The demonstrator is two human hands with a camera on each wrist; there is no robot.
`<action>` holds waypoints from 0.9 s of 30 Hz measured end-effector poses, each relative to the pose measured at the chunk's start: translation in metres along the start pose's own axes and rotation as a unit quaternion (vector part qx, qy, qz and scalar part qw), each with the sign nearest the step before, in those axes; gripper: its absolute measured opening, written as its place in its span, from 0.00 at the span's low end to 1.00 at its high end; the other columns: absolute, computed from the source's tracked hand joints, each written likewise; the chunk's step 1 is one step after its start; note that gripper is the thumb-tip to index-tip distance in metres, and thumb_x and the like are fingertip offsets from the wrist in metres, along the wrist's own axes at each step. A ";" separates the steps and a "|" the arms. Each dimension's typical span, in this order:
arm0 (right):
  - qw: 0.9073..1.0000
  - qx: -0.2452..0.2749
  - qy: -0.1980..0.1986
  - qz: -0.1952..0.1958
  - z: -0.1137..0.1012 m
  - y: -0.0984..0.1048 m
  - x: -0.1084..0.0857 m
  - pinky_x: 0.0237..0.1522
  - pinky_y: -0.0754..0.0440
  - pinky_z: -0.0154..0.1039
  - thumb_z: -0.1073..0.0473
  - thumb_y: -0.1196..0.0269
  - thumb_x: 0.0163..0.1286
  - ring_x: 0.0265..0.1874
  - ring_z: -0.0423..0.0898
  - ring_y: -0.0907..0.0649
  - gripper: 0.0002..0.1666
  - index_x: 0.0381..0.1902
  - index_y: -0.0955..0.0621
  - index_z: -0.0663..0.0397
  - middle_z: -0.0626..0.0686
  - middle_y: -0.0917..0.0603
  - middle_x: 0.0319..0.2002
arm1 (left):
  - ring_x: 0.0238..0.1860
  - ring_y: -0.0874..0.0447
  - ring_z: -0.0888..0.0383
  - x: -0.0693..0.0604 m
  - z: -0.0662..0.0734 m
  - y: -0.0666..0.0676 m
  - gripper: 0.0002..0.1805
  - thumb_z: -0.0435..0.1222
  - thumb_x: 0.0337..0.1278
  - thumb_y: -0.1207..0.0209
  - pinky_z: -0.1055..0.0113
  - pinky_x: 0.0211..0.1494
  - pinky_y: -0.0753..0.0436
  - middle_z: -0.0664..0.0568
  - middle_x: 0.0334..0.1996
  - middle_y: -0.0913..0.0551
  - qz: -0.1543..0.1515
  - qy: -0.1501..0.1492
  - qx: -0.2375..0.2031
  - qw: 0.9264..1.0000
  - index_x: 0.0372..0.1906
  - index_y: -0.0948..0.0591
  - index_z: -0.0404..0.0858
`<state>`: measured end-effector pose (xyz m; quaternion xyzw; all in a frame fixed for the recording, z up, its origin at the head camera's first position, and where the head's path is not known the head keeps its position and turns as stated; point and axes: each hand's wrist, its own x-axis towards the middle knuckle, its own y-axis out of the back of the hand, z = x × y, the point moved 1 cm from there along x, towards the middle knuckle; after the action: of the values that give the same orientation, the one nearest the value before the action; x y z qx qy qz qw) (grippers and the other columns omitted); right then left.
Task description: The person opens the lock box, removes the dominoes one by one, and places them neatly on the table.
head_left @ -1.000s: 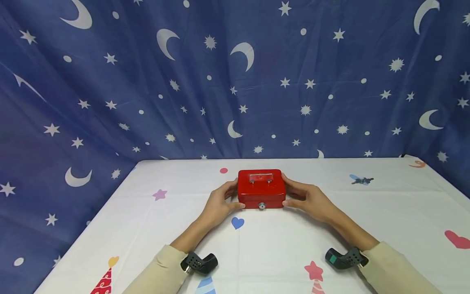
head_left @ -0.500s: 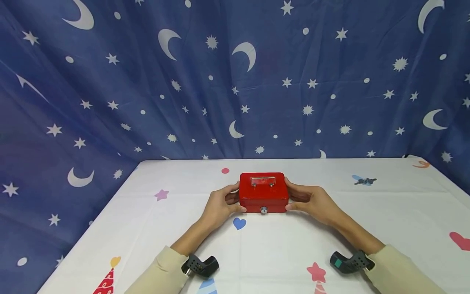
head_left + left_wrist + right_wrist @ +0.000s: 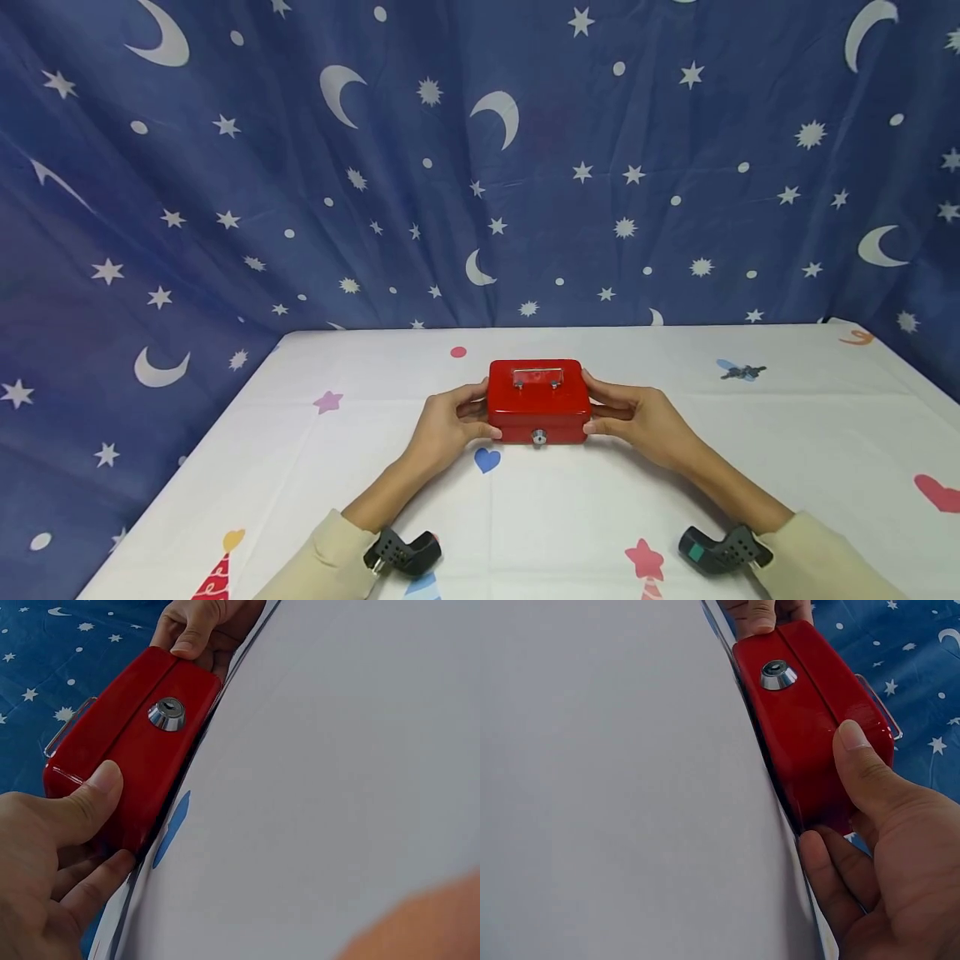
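A red metal box (image 3: 537, 400) with a lid, a wire handle on top and a round silver lock in front stands near the table's middle, its lid down. My left hand (image 3: 448, 427) grips its left end, thumb at the front corner and fingers around the side. At the right end my right hand (image 3: 651, 423) holds it the same way. The left wrist view shows the silver lock (image 3: 166, 714) and my left thumb on the front face. In the right wrist view my right thumb presses the red box (image 3: 799, 712) near the lid seam; other fingers lie low at its end.
The table (image 3: 570, 508) wears a white cloth printed with hearts, stars and party hats. Behind it and on the left hangs a blue curtain (image 3: 420, 192) with moons and stars. A dark printed figure (image 3: 742, 372) shows at the back right.
The red box has come slightly nearer to me, with both hands keeping hold of its ends. Its lid has stayed down.
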<state>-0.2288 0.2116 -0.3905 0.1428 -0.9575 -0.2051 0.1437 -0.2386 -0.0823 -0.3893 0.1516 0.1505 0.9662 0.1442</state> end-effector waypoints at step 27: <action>0.998 0.010 -0.046 0.030 -0.015 0.001 -0.007 0.49 0.20 0.35 0.51 0.27 0.53 0.52 0.50 0.19 0.42 0.65 0.27 0.55 0.57 0.21 0.57 | 0.47 0.16 0.49 -0.006 0.008 0.003 0.29 0.28 0.45 0.29 0.65 0.48 0.19 0.40 0.48 0.17 0.028 0.003 -0.053 0.998 0.57 0.22 0.28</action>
<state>-0.2180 0.2096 -0.3781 0.1059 -0.9689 -0.1977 0.1043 -0.2314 -0.0852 -0.3821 0.1452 0.0948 0.9770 0.1242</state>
